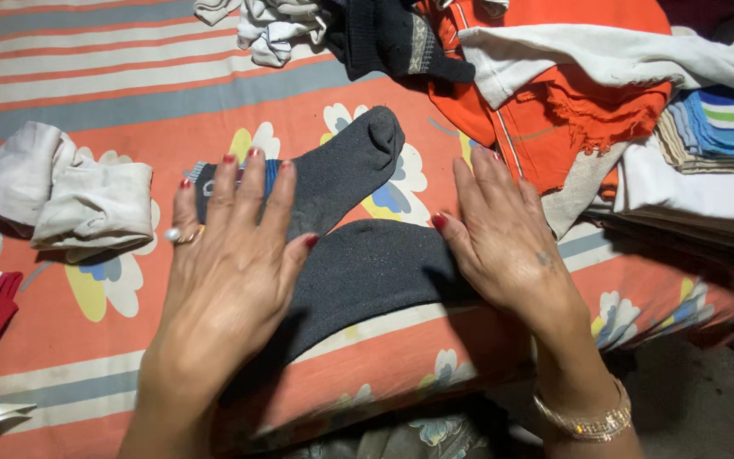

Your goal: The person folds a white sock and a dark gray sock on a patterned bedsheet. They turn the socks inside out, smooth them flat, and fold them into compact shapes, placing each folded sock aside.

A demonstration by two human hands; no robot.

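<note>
Orange bedding with grey and white stripes and a flower print covered the surface, and clothes lay scattered along its edges. Both hands rested flat on a pair of dark grey socks spread near the front edge of the bedding. The left hand lay palm down with fingers stretched and slightly apart, pressing on the cuff end of the socks, where a blue and grey band showed beneath the fingertips; it gripped nothing. The right hand likewise lay open and flat, its palm at the right side of the lower sock, fingers together and pointing away, holding nothing. One sock's toe angled up toward the far side between the two hands. To the left sat a folded off-white cloth. Beyond the right hand lay an orange garment with a white garment draped over it, and a stack of folded striped cloth sat at the right edge. A black garment lay at the far side.
</note>
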